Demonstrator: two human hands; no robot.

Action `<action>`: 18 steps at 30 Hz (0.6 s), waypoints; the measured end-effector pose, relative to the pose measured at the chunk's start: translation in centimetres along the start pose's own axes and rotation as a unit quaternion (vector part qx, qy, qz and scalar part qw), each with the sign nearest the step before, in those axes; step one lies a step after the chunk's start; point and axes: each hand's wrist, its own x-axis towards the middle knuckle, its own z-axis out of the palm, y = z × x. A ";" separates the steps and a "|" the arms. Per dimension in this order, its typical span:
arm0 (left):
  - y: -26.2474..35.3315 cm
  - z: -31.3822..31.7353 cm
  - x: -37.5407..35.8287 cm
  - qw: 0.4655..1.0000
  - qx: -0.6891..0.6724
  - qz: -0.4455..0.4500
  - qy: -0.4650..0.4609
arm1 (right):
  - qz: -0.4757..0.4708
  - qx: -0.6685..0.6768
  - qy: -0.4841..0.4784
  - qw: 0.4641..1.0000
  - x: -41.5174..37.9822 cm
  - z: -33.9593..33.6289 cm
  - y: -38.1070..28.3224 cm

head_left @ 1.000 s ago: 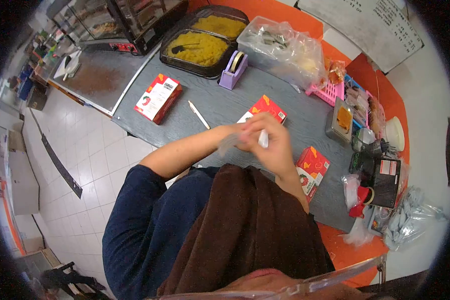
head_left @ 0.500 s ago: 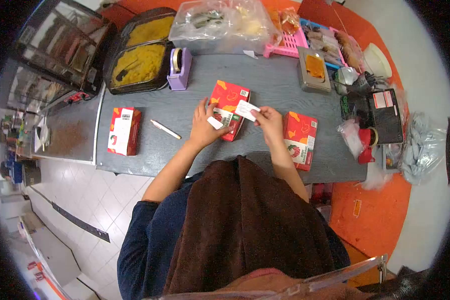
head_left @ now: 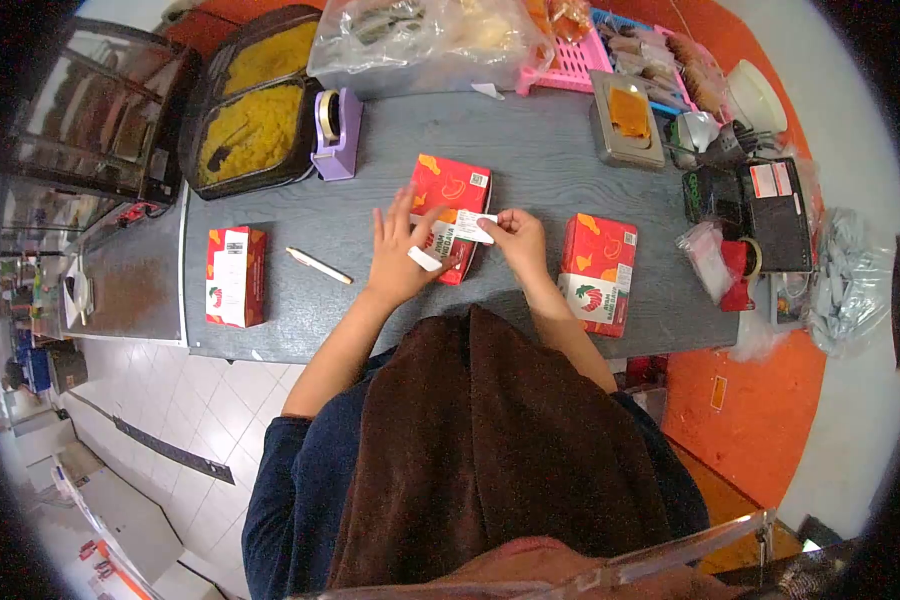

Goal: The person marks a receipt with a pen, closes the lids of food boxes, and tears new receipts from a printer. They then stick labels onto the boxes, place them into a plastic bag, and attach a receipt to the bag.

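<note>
My right hand point(head_left: 517, 243) pinches a small white printed label point(head_left: 475, 225) between thumb and fingers, over the lower part of a red food box point(head_left: 453, 183). My left hand point(head_left: 398, 262) lies at that box's left side with its fingers spread. A small white strip of paper point(head_left: 425, 259) sits at the base of the left thumb; whether it is stuck there or held cannot be told. Left of this stands another red box point(head_left: 234, 275) with a white label on top. Between them lies a white pen point(head_left: 318, 264). A third red box point(head_left: 598, 272) is right of my right hand.
A purple tape dispenser point(head_left: 342, 140) stands beside black trays of yellow food point(head_left: 257, 128). Behind are a plastic-covered tub point(head_left: 420, 70) and a pink basket point(head_left: 568, 62). A metal tin point(head_left: 627, 125), a black device point(head_left: 776, 225) and a red tape holder point(head_left: 738, 283) line the right side.
My right hand has brought the label lower and flatter against the middle box. My left-hand fingers have spread and shifted slightly left. The whole view has shifted a little.
</note>
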 end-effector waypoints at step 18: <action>-2.0 1.4 0.4 0.994 -0.072 0.080 -0.035 | 0.013 0.020 0.020 1.000 -0.8 1.4 2.9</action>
